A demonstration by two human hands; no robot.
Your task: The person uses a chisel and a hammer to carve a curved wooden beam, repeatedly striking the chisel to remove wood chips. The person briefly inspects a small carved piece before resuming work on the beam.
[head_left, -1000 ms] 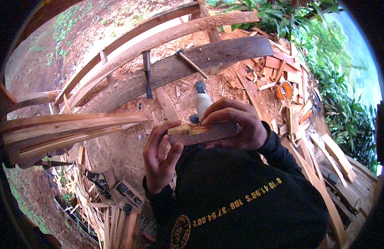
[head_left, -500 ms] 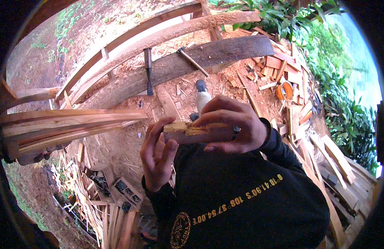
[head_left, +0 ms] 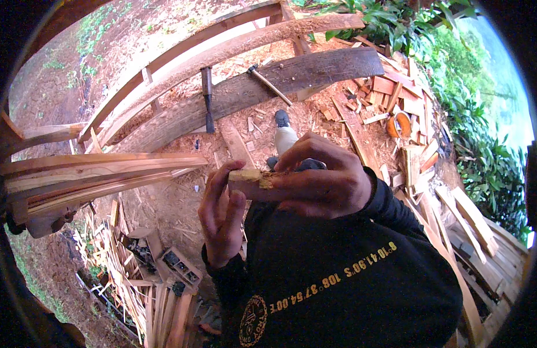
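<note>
A short wooden block (head_left: 248, 184) with a rough, pale notch in its upper edge is held level in front of my chest. My left hand (head_left: 222, 223) grips its left end, thumb on the near side and fingers behind. Across the right part, my right hand (head_left: 332, 181) has its fingers along the block and its thumb underneath, hiding that end. Beyond my hands, a wide-bladed chisel (head_left: 207, 98) and a hammer (head_left: 269, 84) rest on a dark, weathered plank (head_left: 303, 71), their ends overhanging its near edge.
Stacked boards (head_left: 94, 174) jut in from the left. Wood offcuts (head_left: 390, 95) and an orange round container (head_left: 399, 125) lie at the far right. Split sticks (head_left: 120, 278) and grey hollow blocks (head_left: 178, 268) sit at lower left. Shavings cover the ground (head_left: 170, 214).
My right hand has shifted slightly left along the block, its fingers now covering more of the notch. The left hand keeps its grip at the other end.
</note>
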